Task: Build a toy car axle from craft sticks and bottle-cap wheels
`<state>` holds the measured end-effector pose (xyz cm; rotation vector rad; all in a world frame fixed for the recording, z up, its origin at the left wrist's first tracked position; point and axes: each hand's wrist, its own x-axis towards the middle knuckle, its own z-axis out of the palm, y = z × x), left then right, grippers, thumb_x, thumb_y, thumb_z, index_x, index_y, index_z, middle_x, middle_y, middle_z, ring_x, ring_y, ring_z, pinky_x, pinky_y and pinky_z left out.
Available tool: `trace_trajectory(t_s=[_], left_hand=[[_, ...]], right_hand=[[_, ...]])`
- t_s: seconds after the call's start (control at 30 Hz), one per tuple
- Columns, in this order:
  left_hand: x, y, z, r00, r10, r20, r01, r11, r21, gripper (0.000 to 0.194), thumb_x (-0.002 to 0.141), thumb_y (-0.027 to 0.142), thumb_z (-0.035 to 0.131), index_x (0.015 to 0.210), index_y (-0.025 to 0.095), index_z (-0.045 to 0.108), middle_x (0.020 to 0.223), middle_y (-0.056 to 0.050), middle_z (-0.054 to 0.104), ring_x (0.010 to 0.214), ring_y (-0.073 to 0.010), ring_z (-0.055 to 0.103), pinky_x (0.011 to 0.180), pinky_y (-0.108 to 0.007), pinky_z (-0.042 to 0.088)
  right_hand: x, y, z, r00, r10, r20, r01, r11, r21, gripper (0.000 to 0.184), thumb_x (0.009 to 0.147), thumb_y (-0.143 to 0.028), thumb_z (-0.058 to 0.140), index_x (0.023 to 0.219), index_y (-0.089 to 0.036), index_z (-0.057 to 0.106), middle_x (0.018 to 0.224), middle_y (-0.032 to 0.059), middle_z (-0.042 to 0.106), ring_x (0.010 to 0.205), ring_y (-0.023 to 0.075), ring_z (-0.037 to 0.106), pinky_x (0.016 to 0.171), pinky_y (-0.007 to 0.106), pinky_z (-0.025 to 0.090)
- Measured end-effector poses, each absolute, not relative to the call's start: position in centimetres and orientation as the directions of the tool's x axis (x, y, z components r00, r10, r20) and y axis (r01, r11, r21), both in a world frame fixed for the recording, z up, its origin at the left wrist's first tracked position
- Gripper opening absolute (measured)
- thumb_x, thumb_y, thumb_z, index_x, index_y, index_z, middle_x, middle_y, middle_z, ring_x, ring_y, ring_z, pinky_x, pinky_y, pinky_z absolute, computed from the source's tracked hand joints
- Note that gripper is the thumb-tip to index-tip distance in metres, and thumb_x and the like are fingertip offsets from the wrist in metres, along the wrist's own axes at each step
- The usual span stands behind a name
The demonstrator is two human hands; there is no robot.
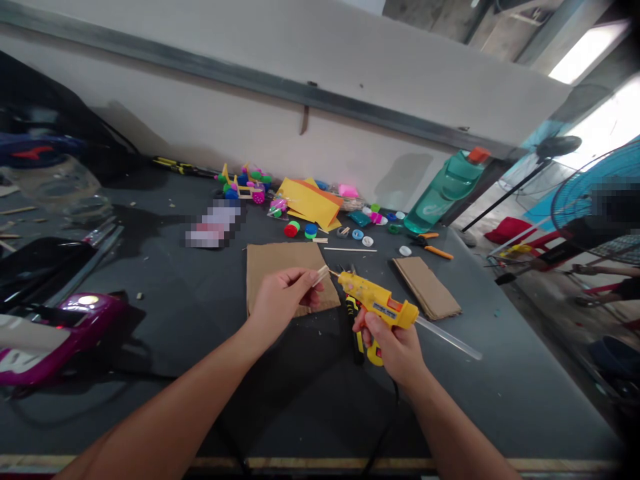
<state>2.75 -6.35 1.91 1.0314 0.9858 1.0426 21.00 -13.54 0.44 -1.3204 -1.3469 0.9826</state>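
Over a square of brown cardboard [270, 260], my left hand [287, 293] pinches some short pale wooden sticks [321, 274]; how many cannot be made out. My right hand [393, 340] grips a yellow hot glue gun [375, 297] by its handle. The gun's nozzle points left, close to the sticks' ends. A clear glue stick [450, 338] juts from the back of the gun. Beneath the gun lies a black and yellow tool [356, 330], partly hidden by it. A thin white stick [350, 250] rests just behind the cardboard.
Folded cardboard [427, 287], orange-handled pliers [435, 247] and a green bottle [443, 193] stand or lie to the right. Yellow paper [307, 203], bottle caps [293, 229] and small colourful models [245, 183] line the back. At left are a purple device [90, 333] and a clear jar [60, 183].
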Motion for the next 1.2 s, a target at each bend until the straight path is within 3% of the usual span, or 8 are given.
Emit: trace_trajectory(t_s=[0.87, 1.2], left_hand=[[2.7, -6.47, 2.14, 0.212, 0.968, -0.137, -0.167, 0.174, 0.971, 0.019, 0.079, 0.032, 0.063, 0.075, 0.014, 0.068, 0.07, -0.003, 0.065, 0.052, -0.0086, 0.056, 0.055, -0.023, 0.05], [2.74, -6.5, 2.03, 0.224, 0.963, -0.148, -0.204, 0.195, 0.959, 0.022, 0.076, 0.035, 0.065, 0.075, 0.014, 0.069, 0.07, -0.004, 0.066, 0.055, -0.0091, 0.056, 0.056, -0.023, 0.05]], right_hand=[[21.17, -13.57, 0.22, 0.094, 0.992, 0.089, 0.26, 0.062, -0.964, 0.035, 0.083, -0.046, 0.052, 0.066, -0.016, 0.06, 0.054, 0.0009, 0.051, 0.047, 0.0114, 0.045, 0.044, 0.024, 0.037], [21.04, -13.5, 0.57, 0.052, 0.987, 0.155, 0.38, 0.124, -0.917, 0.031, 0.083, -0.04, 0.05, 0.065, -0.017, 0.061, 0.053, 0.0006, 0.053, 0.048, 0.0119, 0.048, 0.047, 0.024, 0.039]])
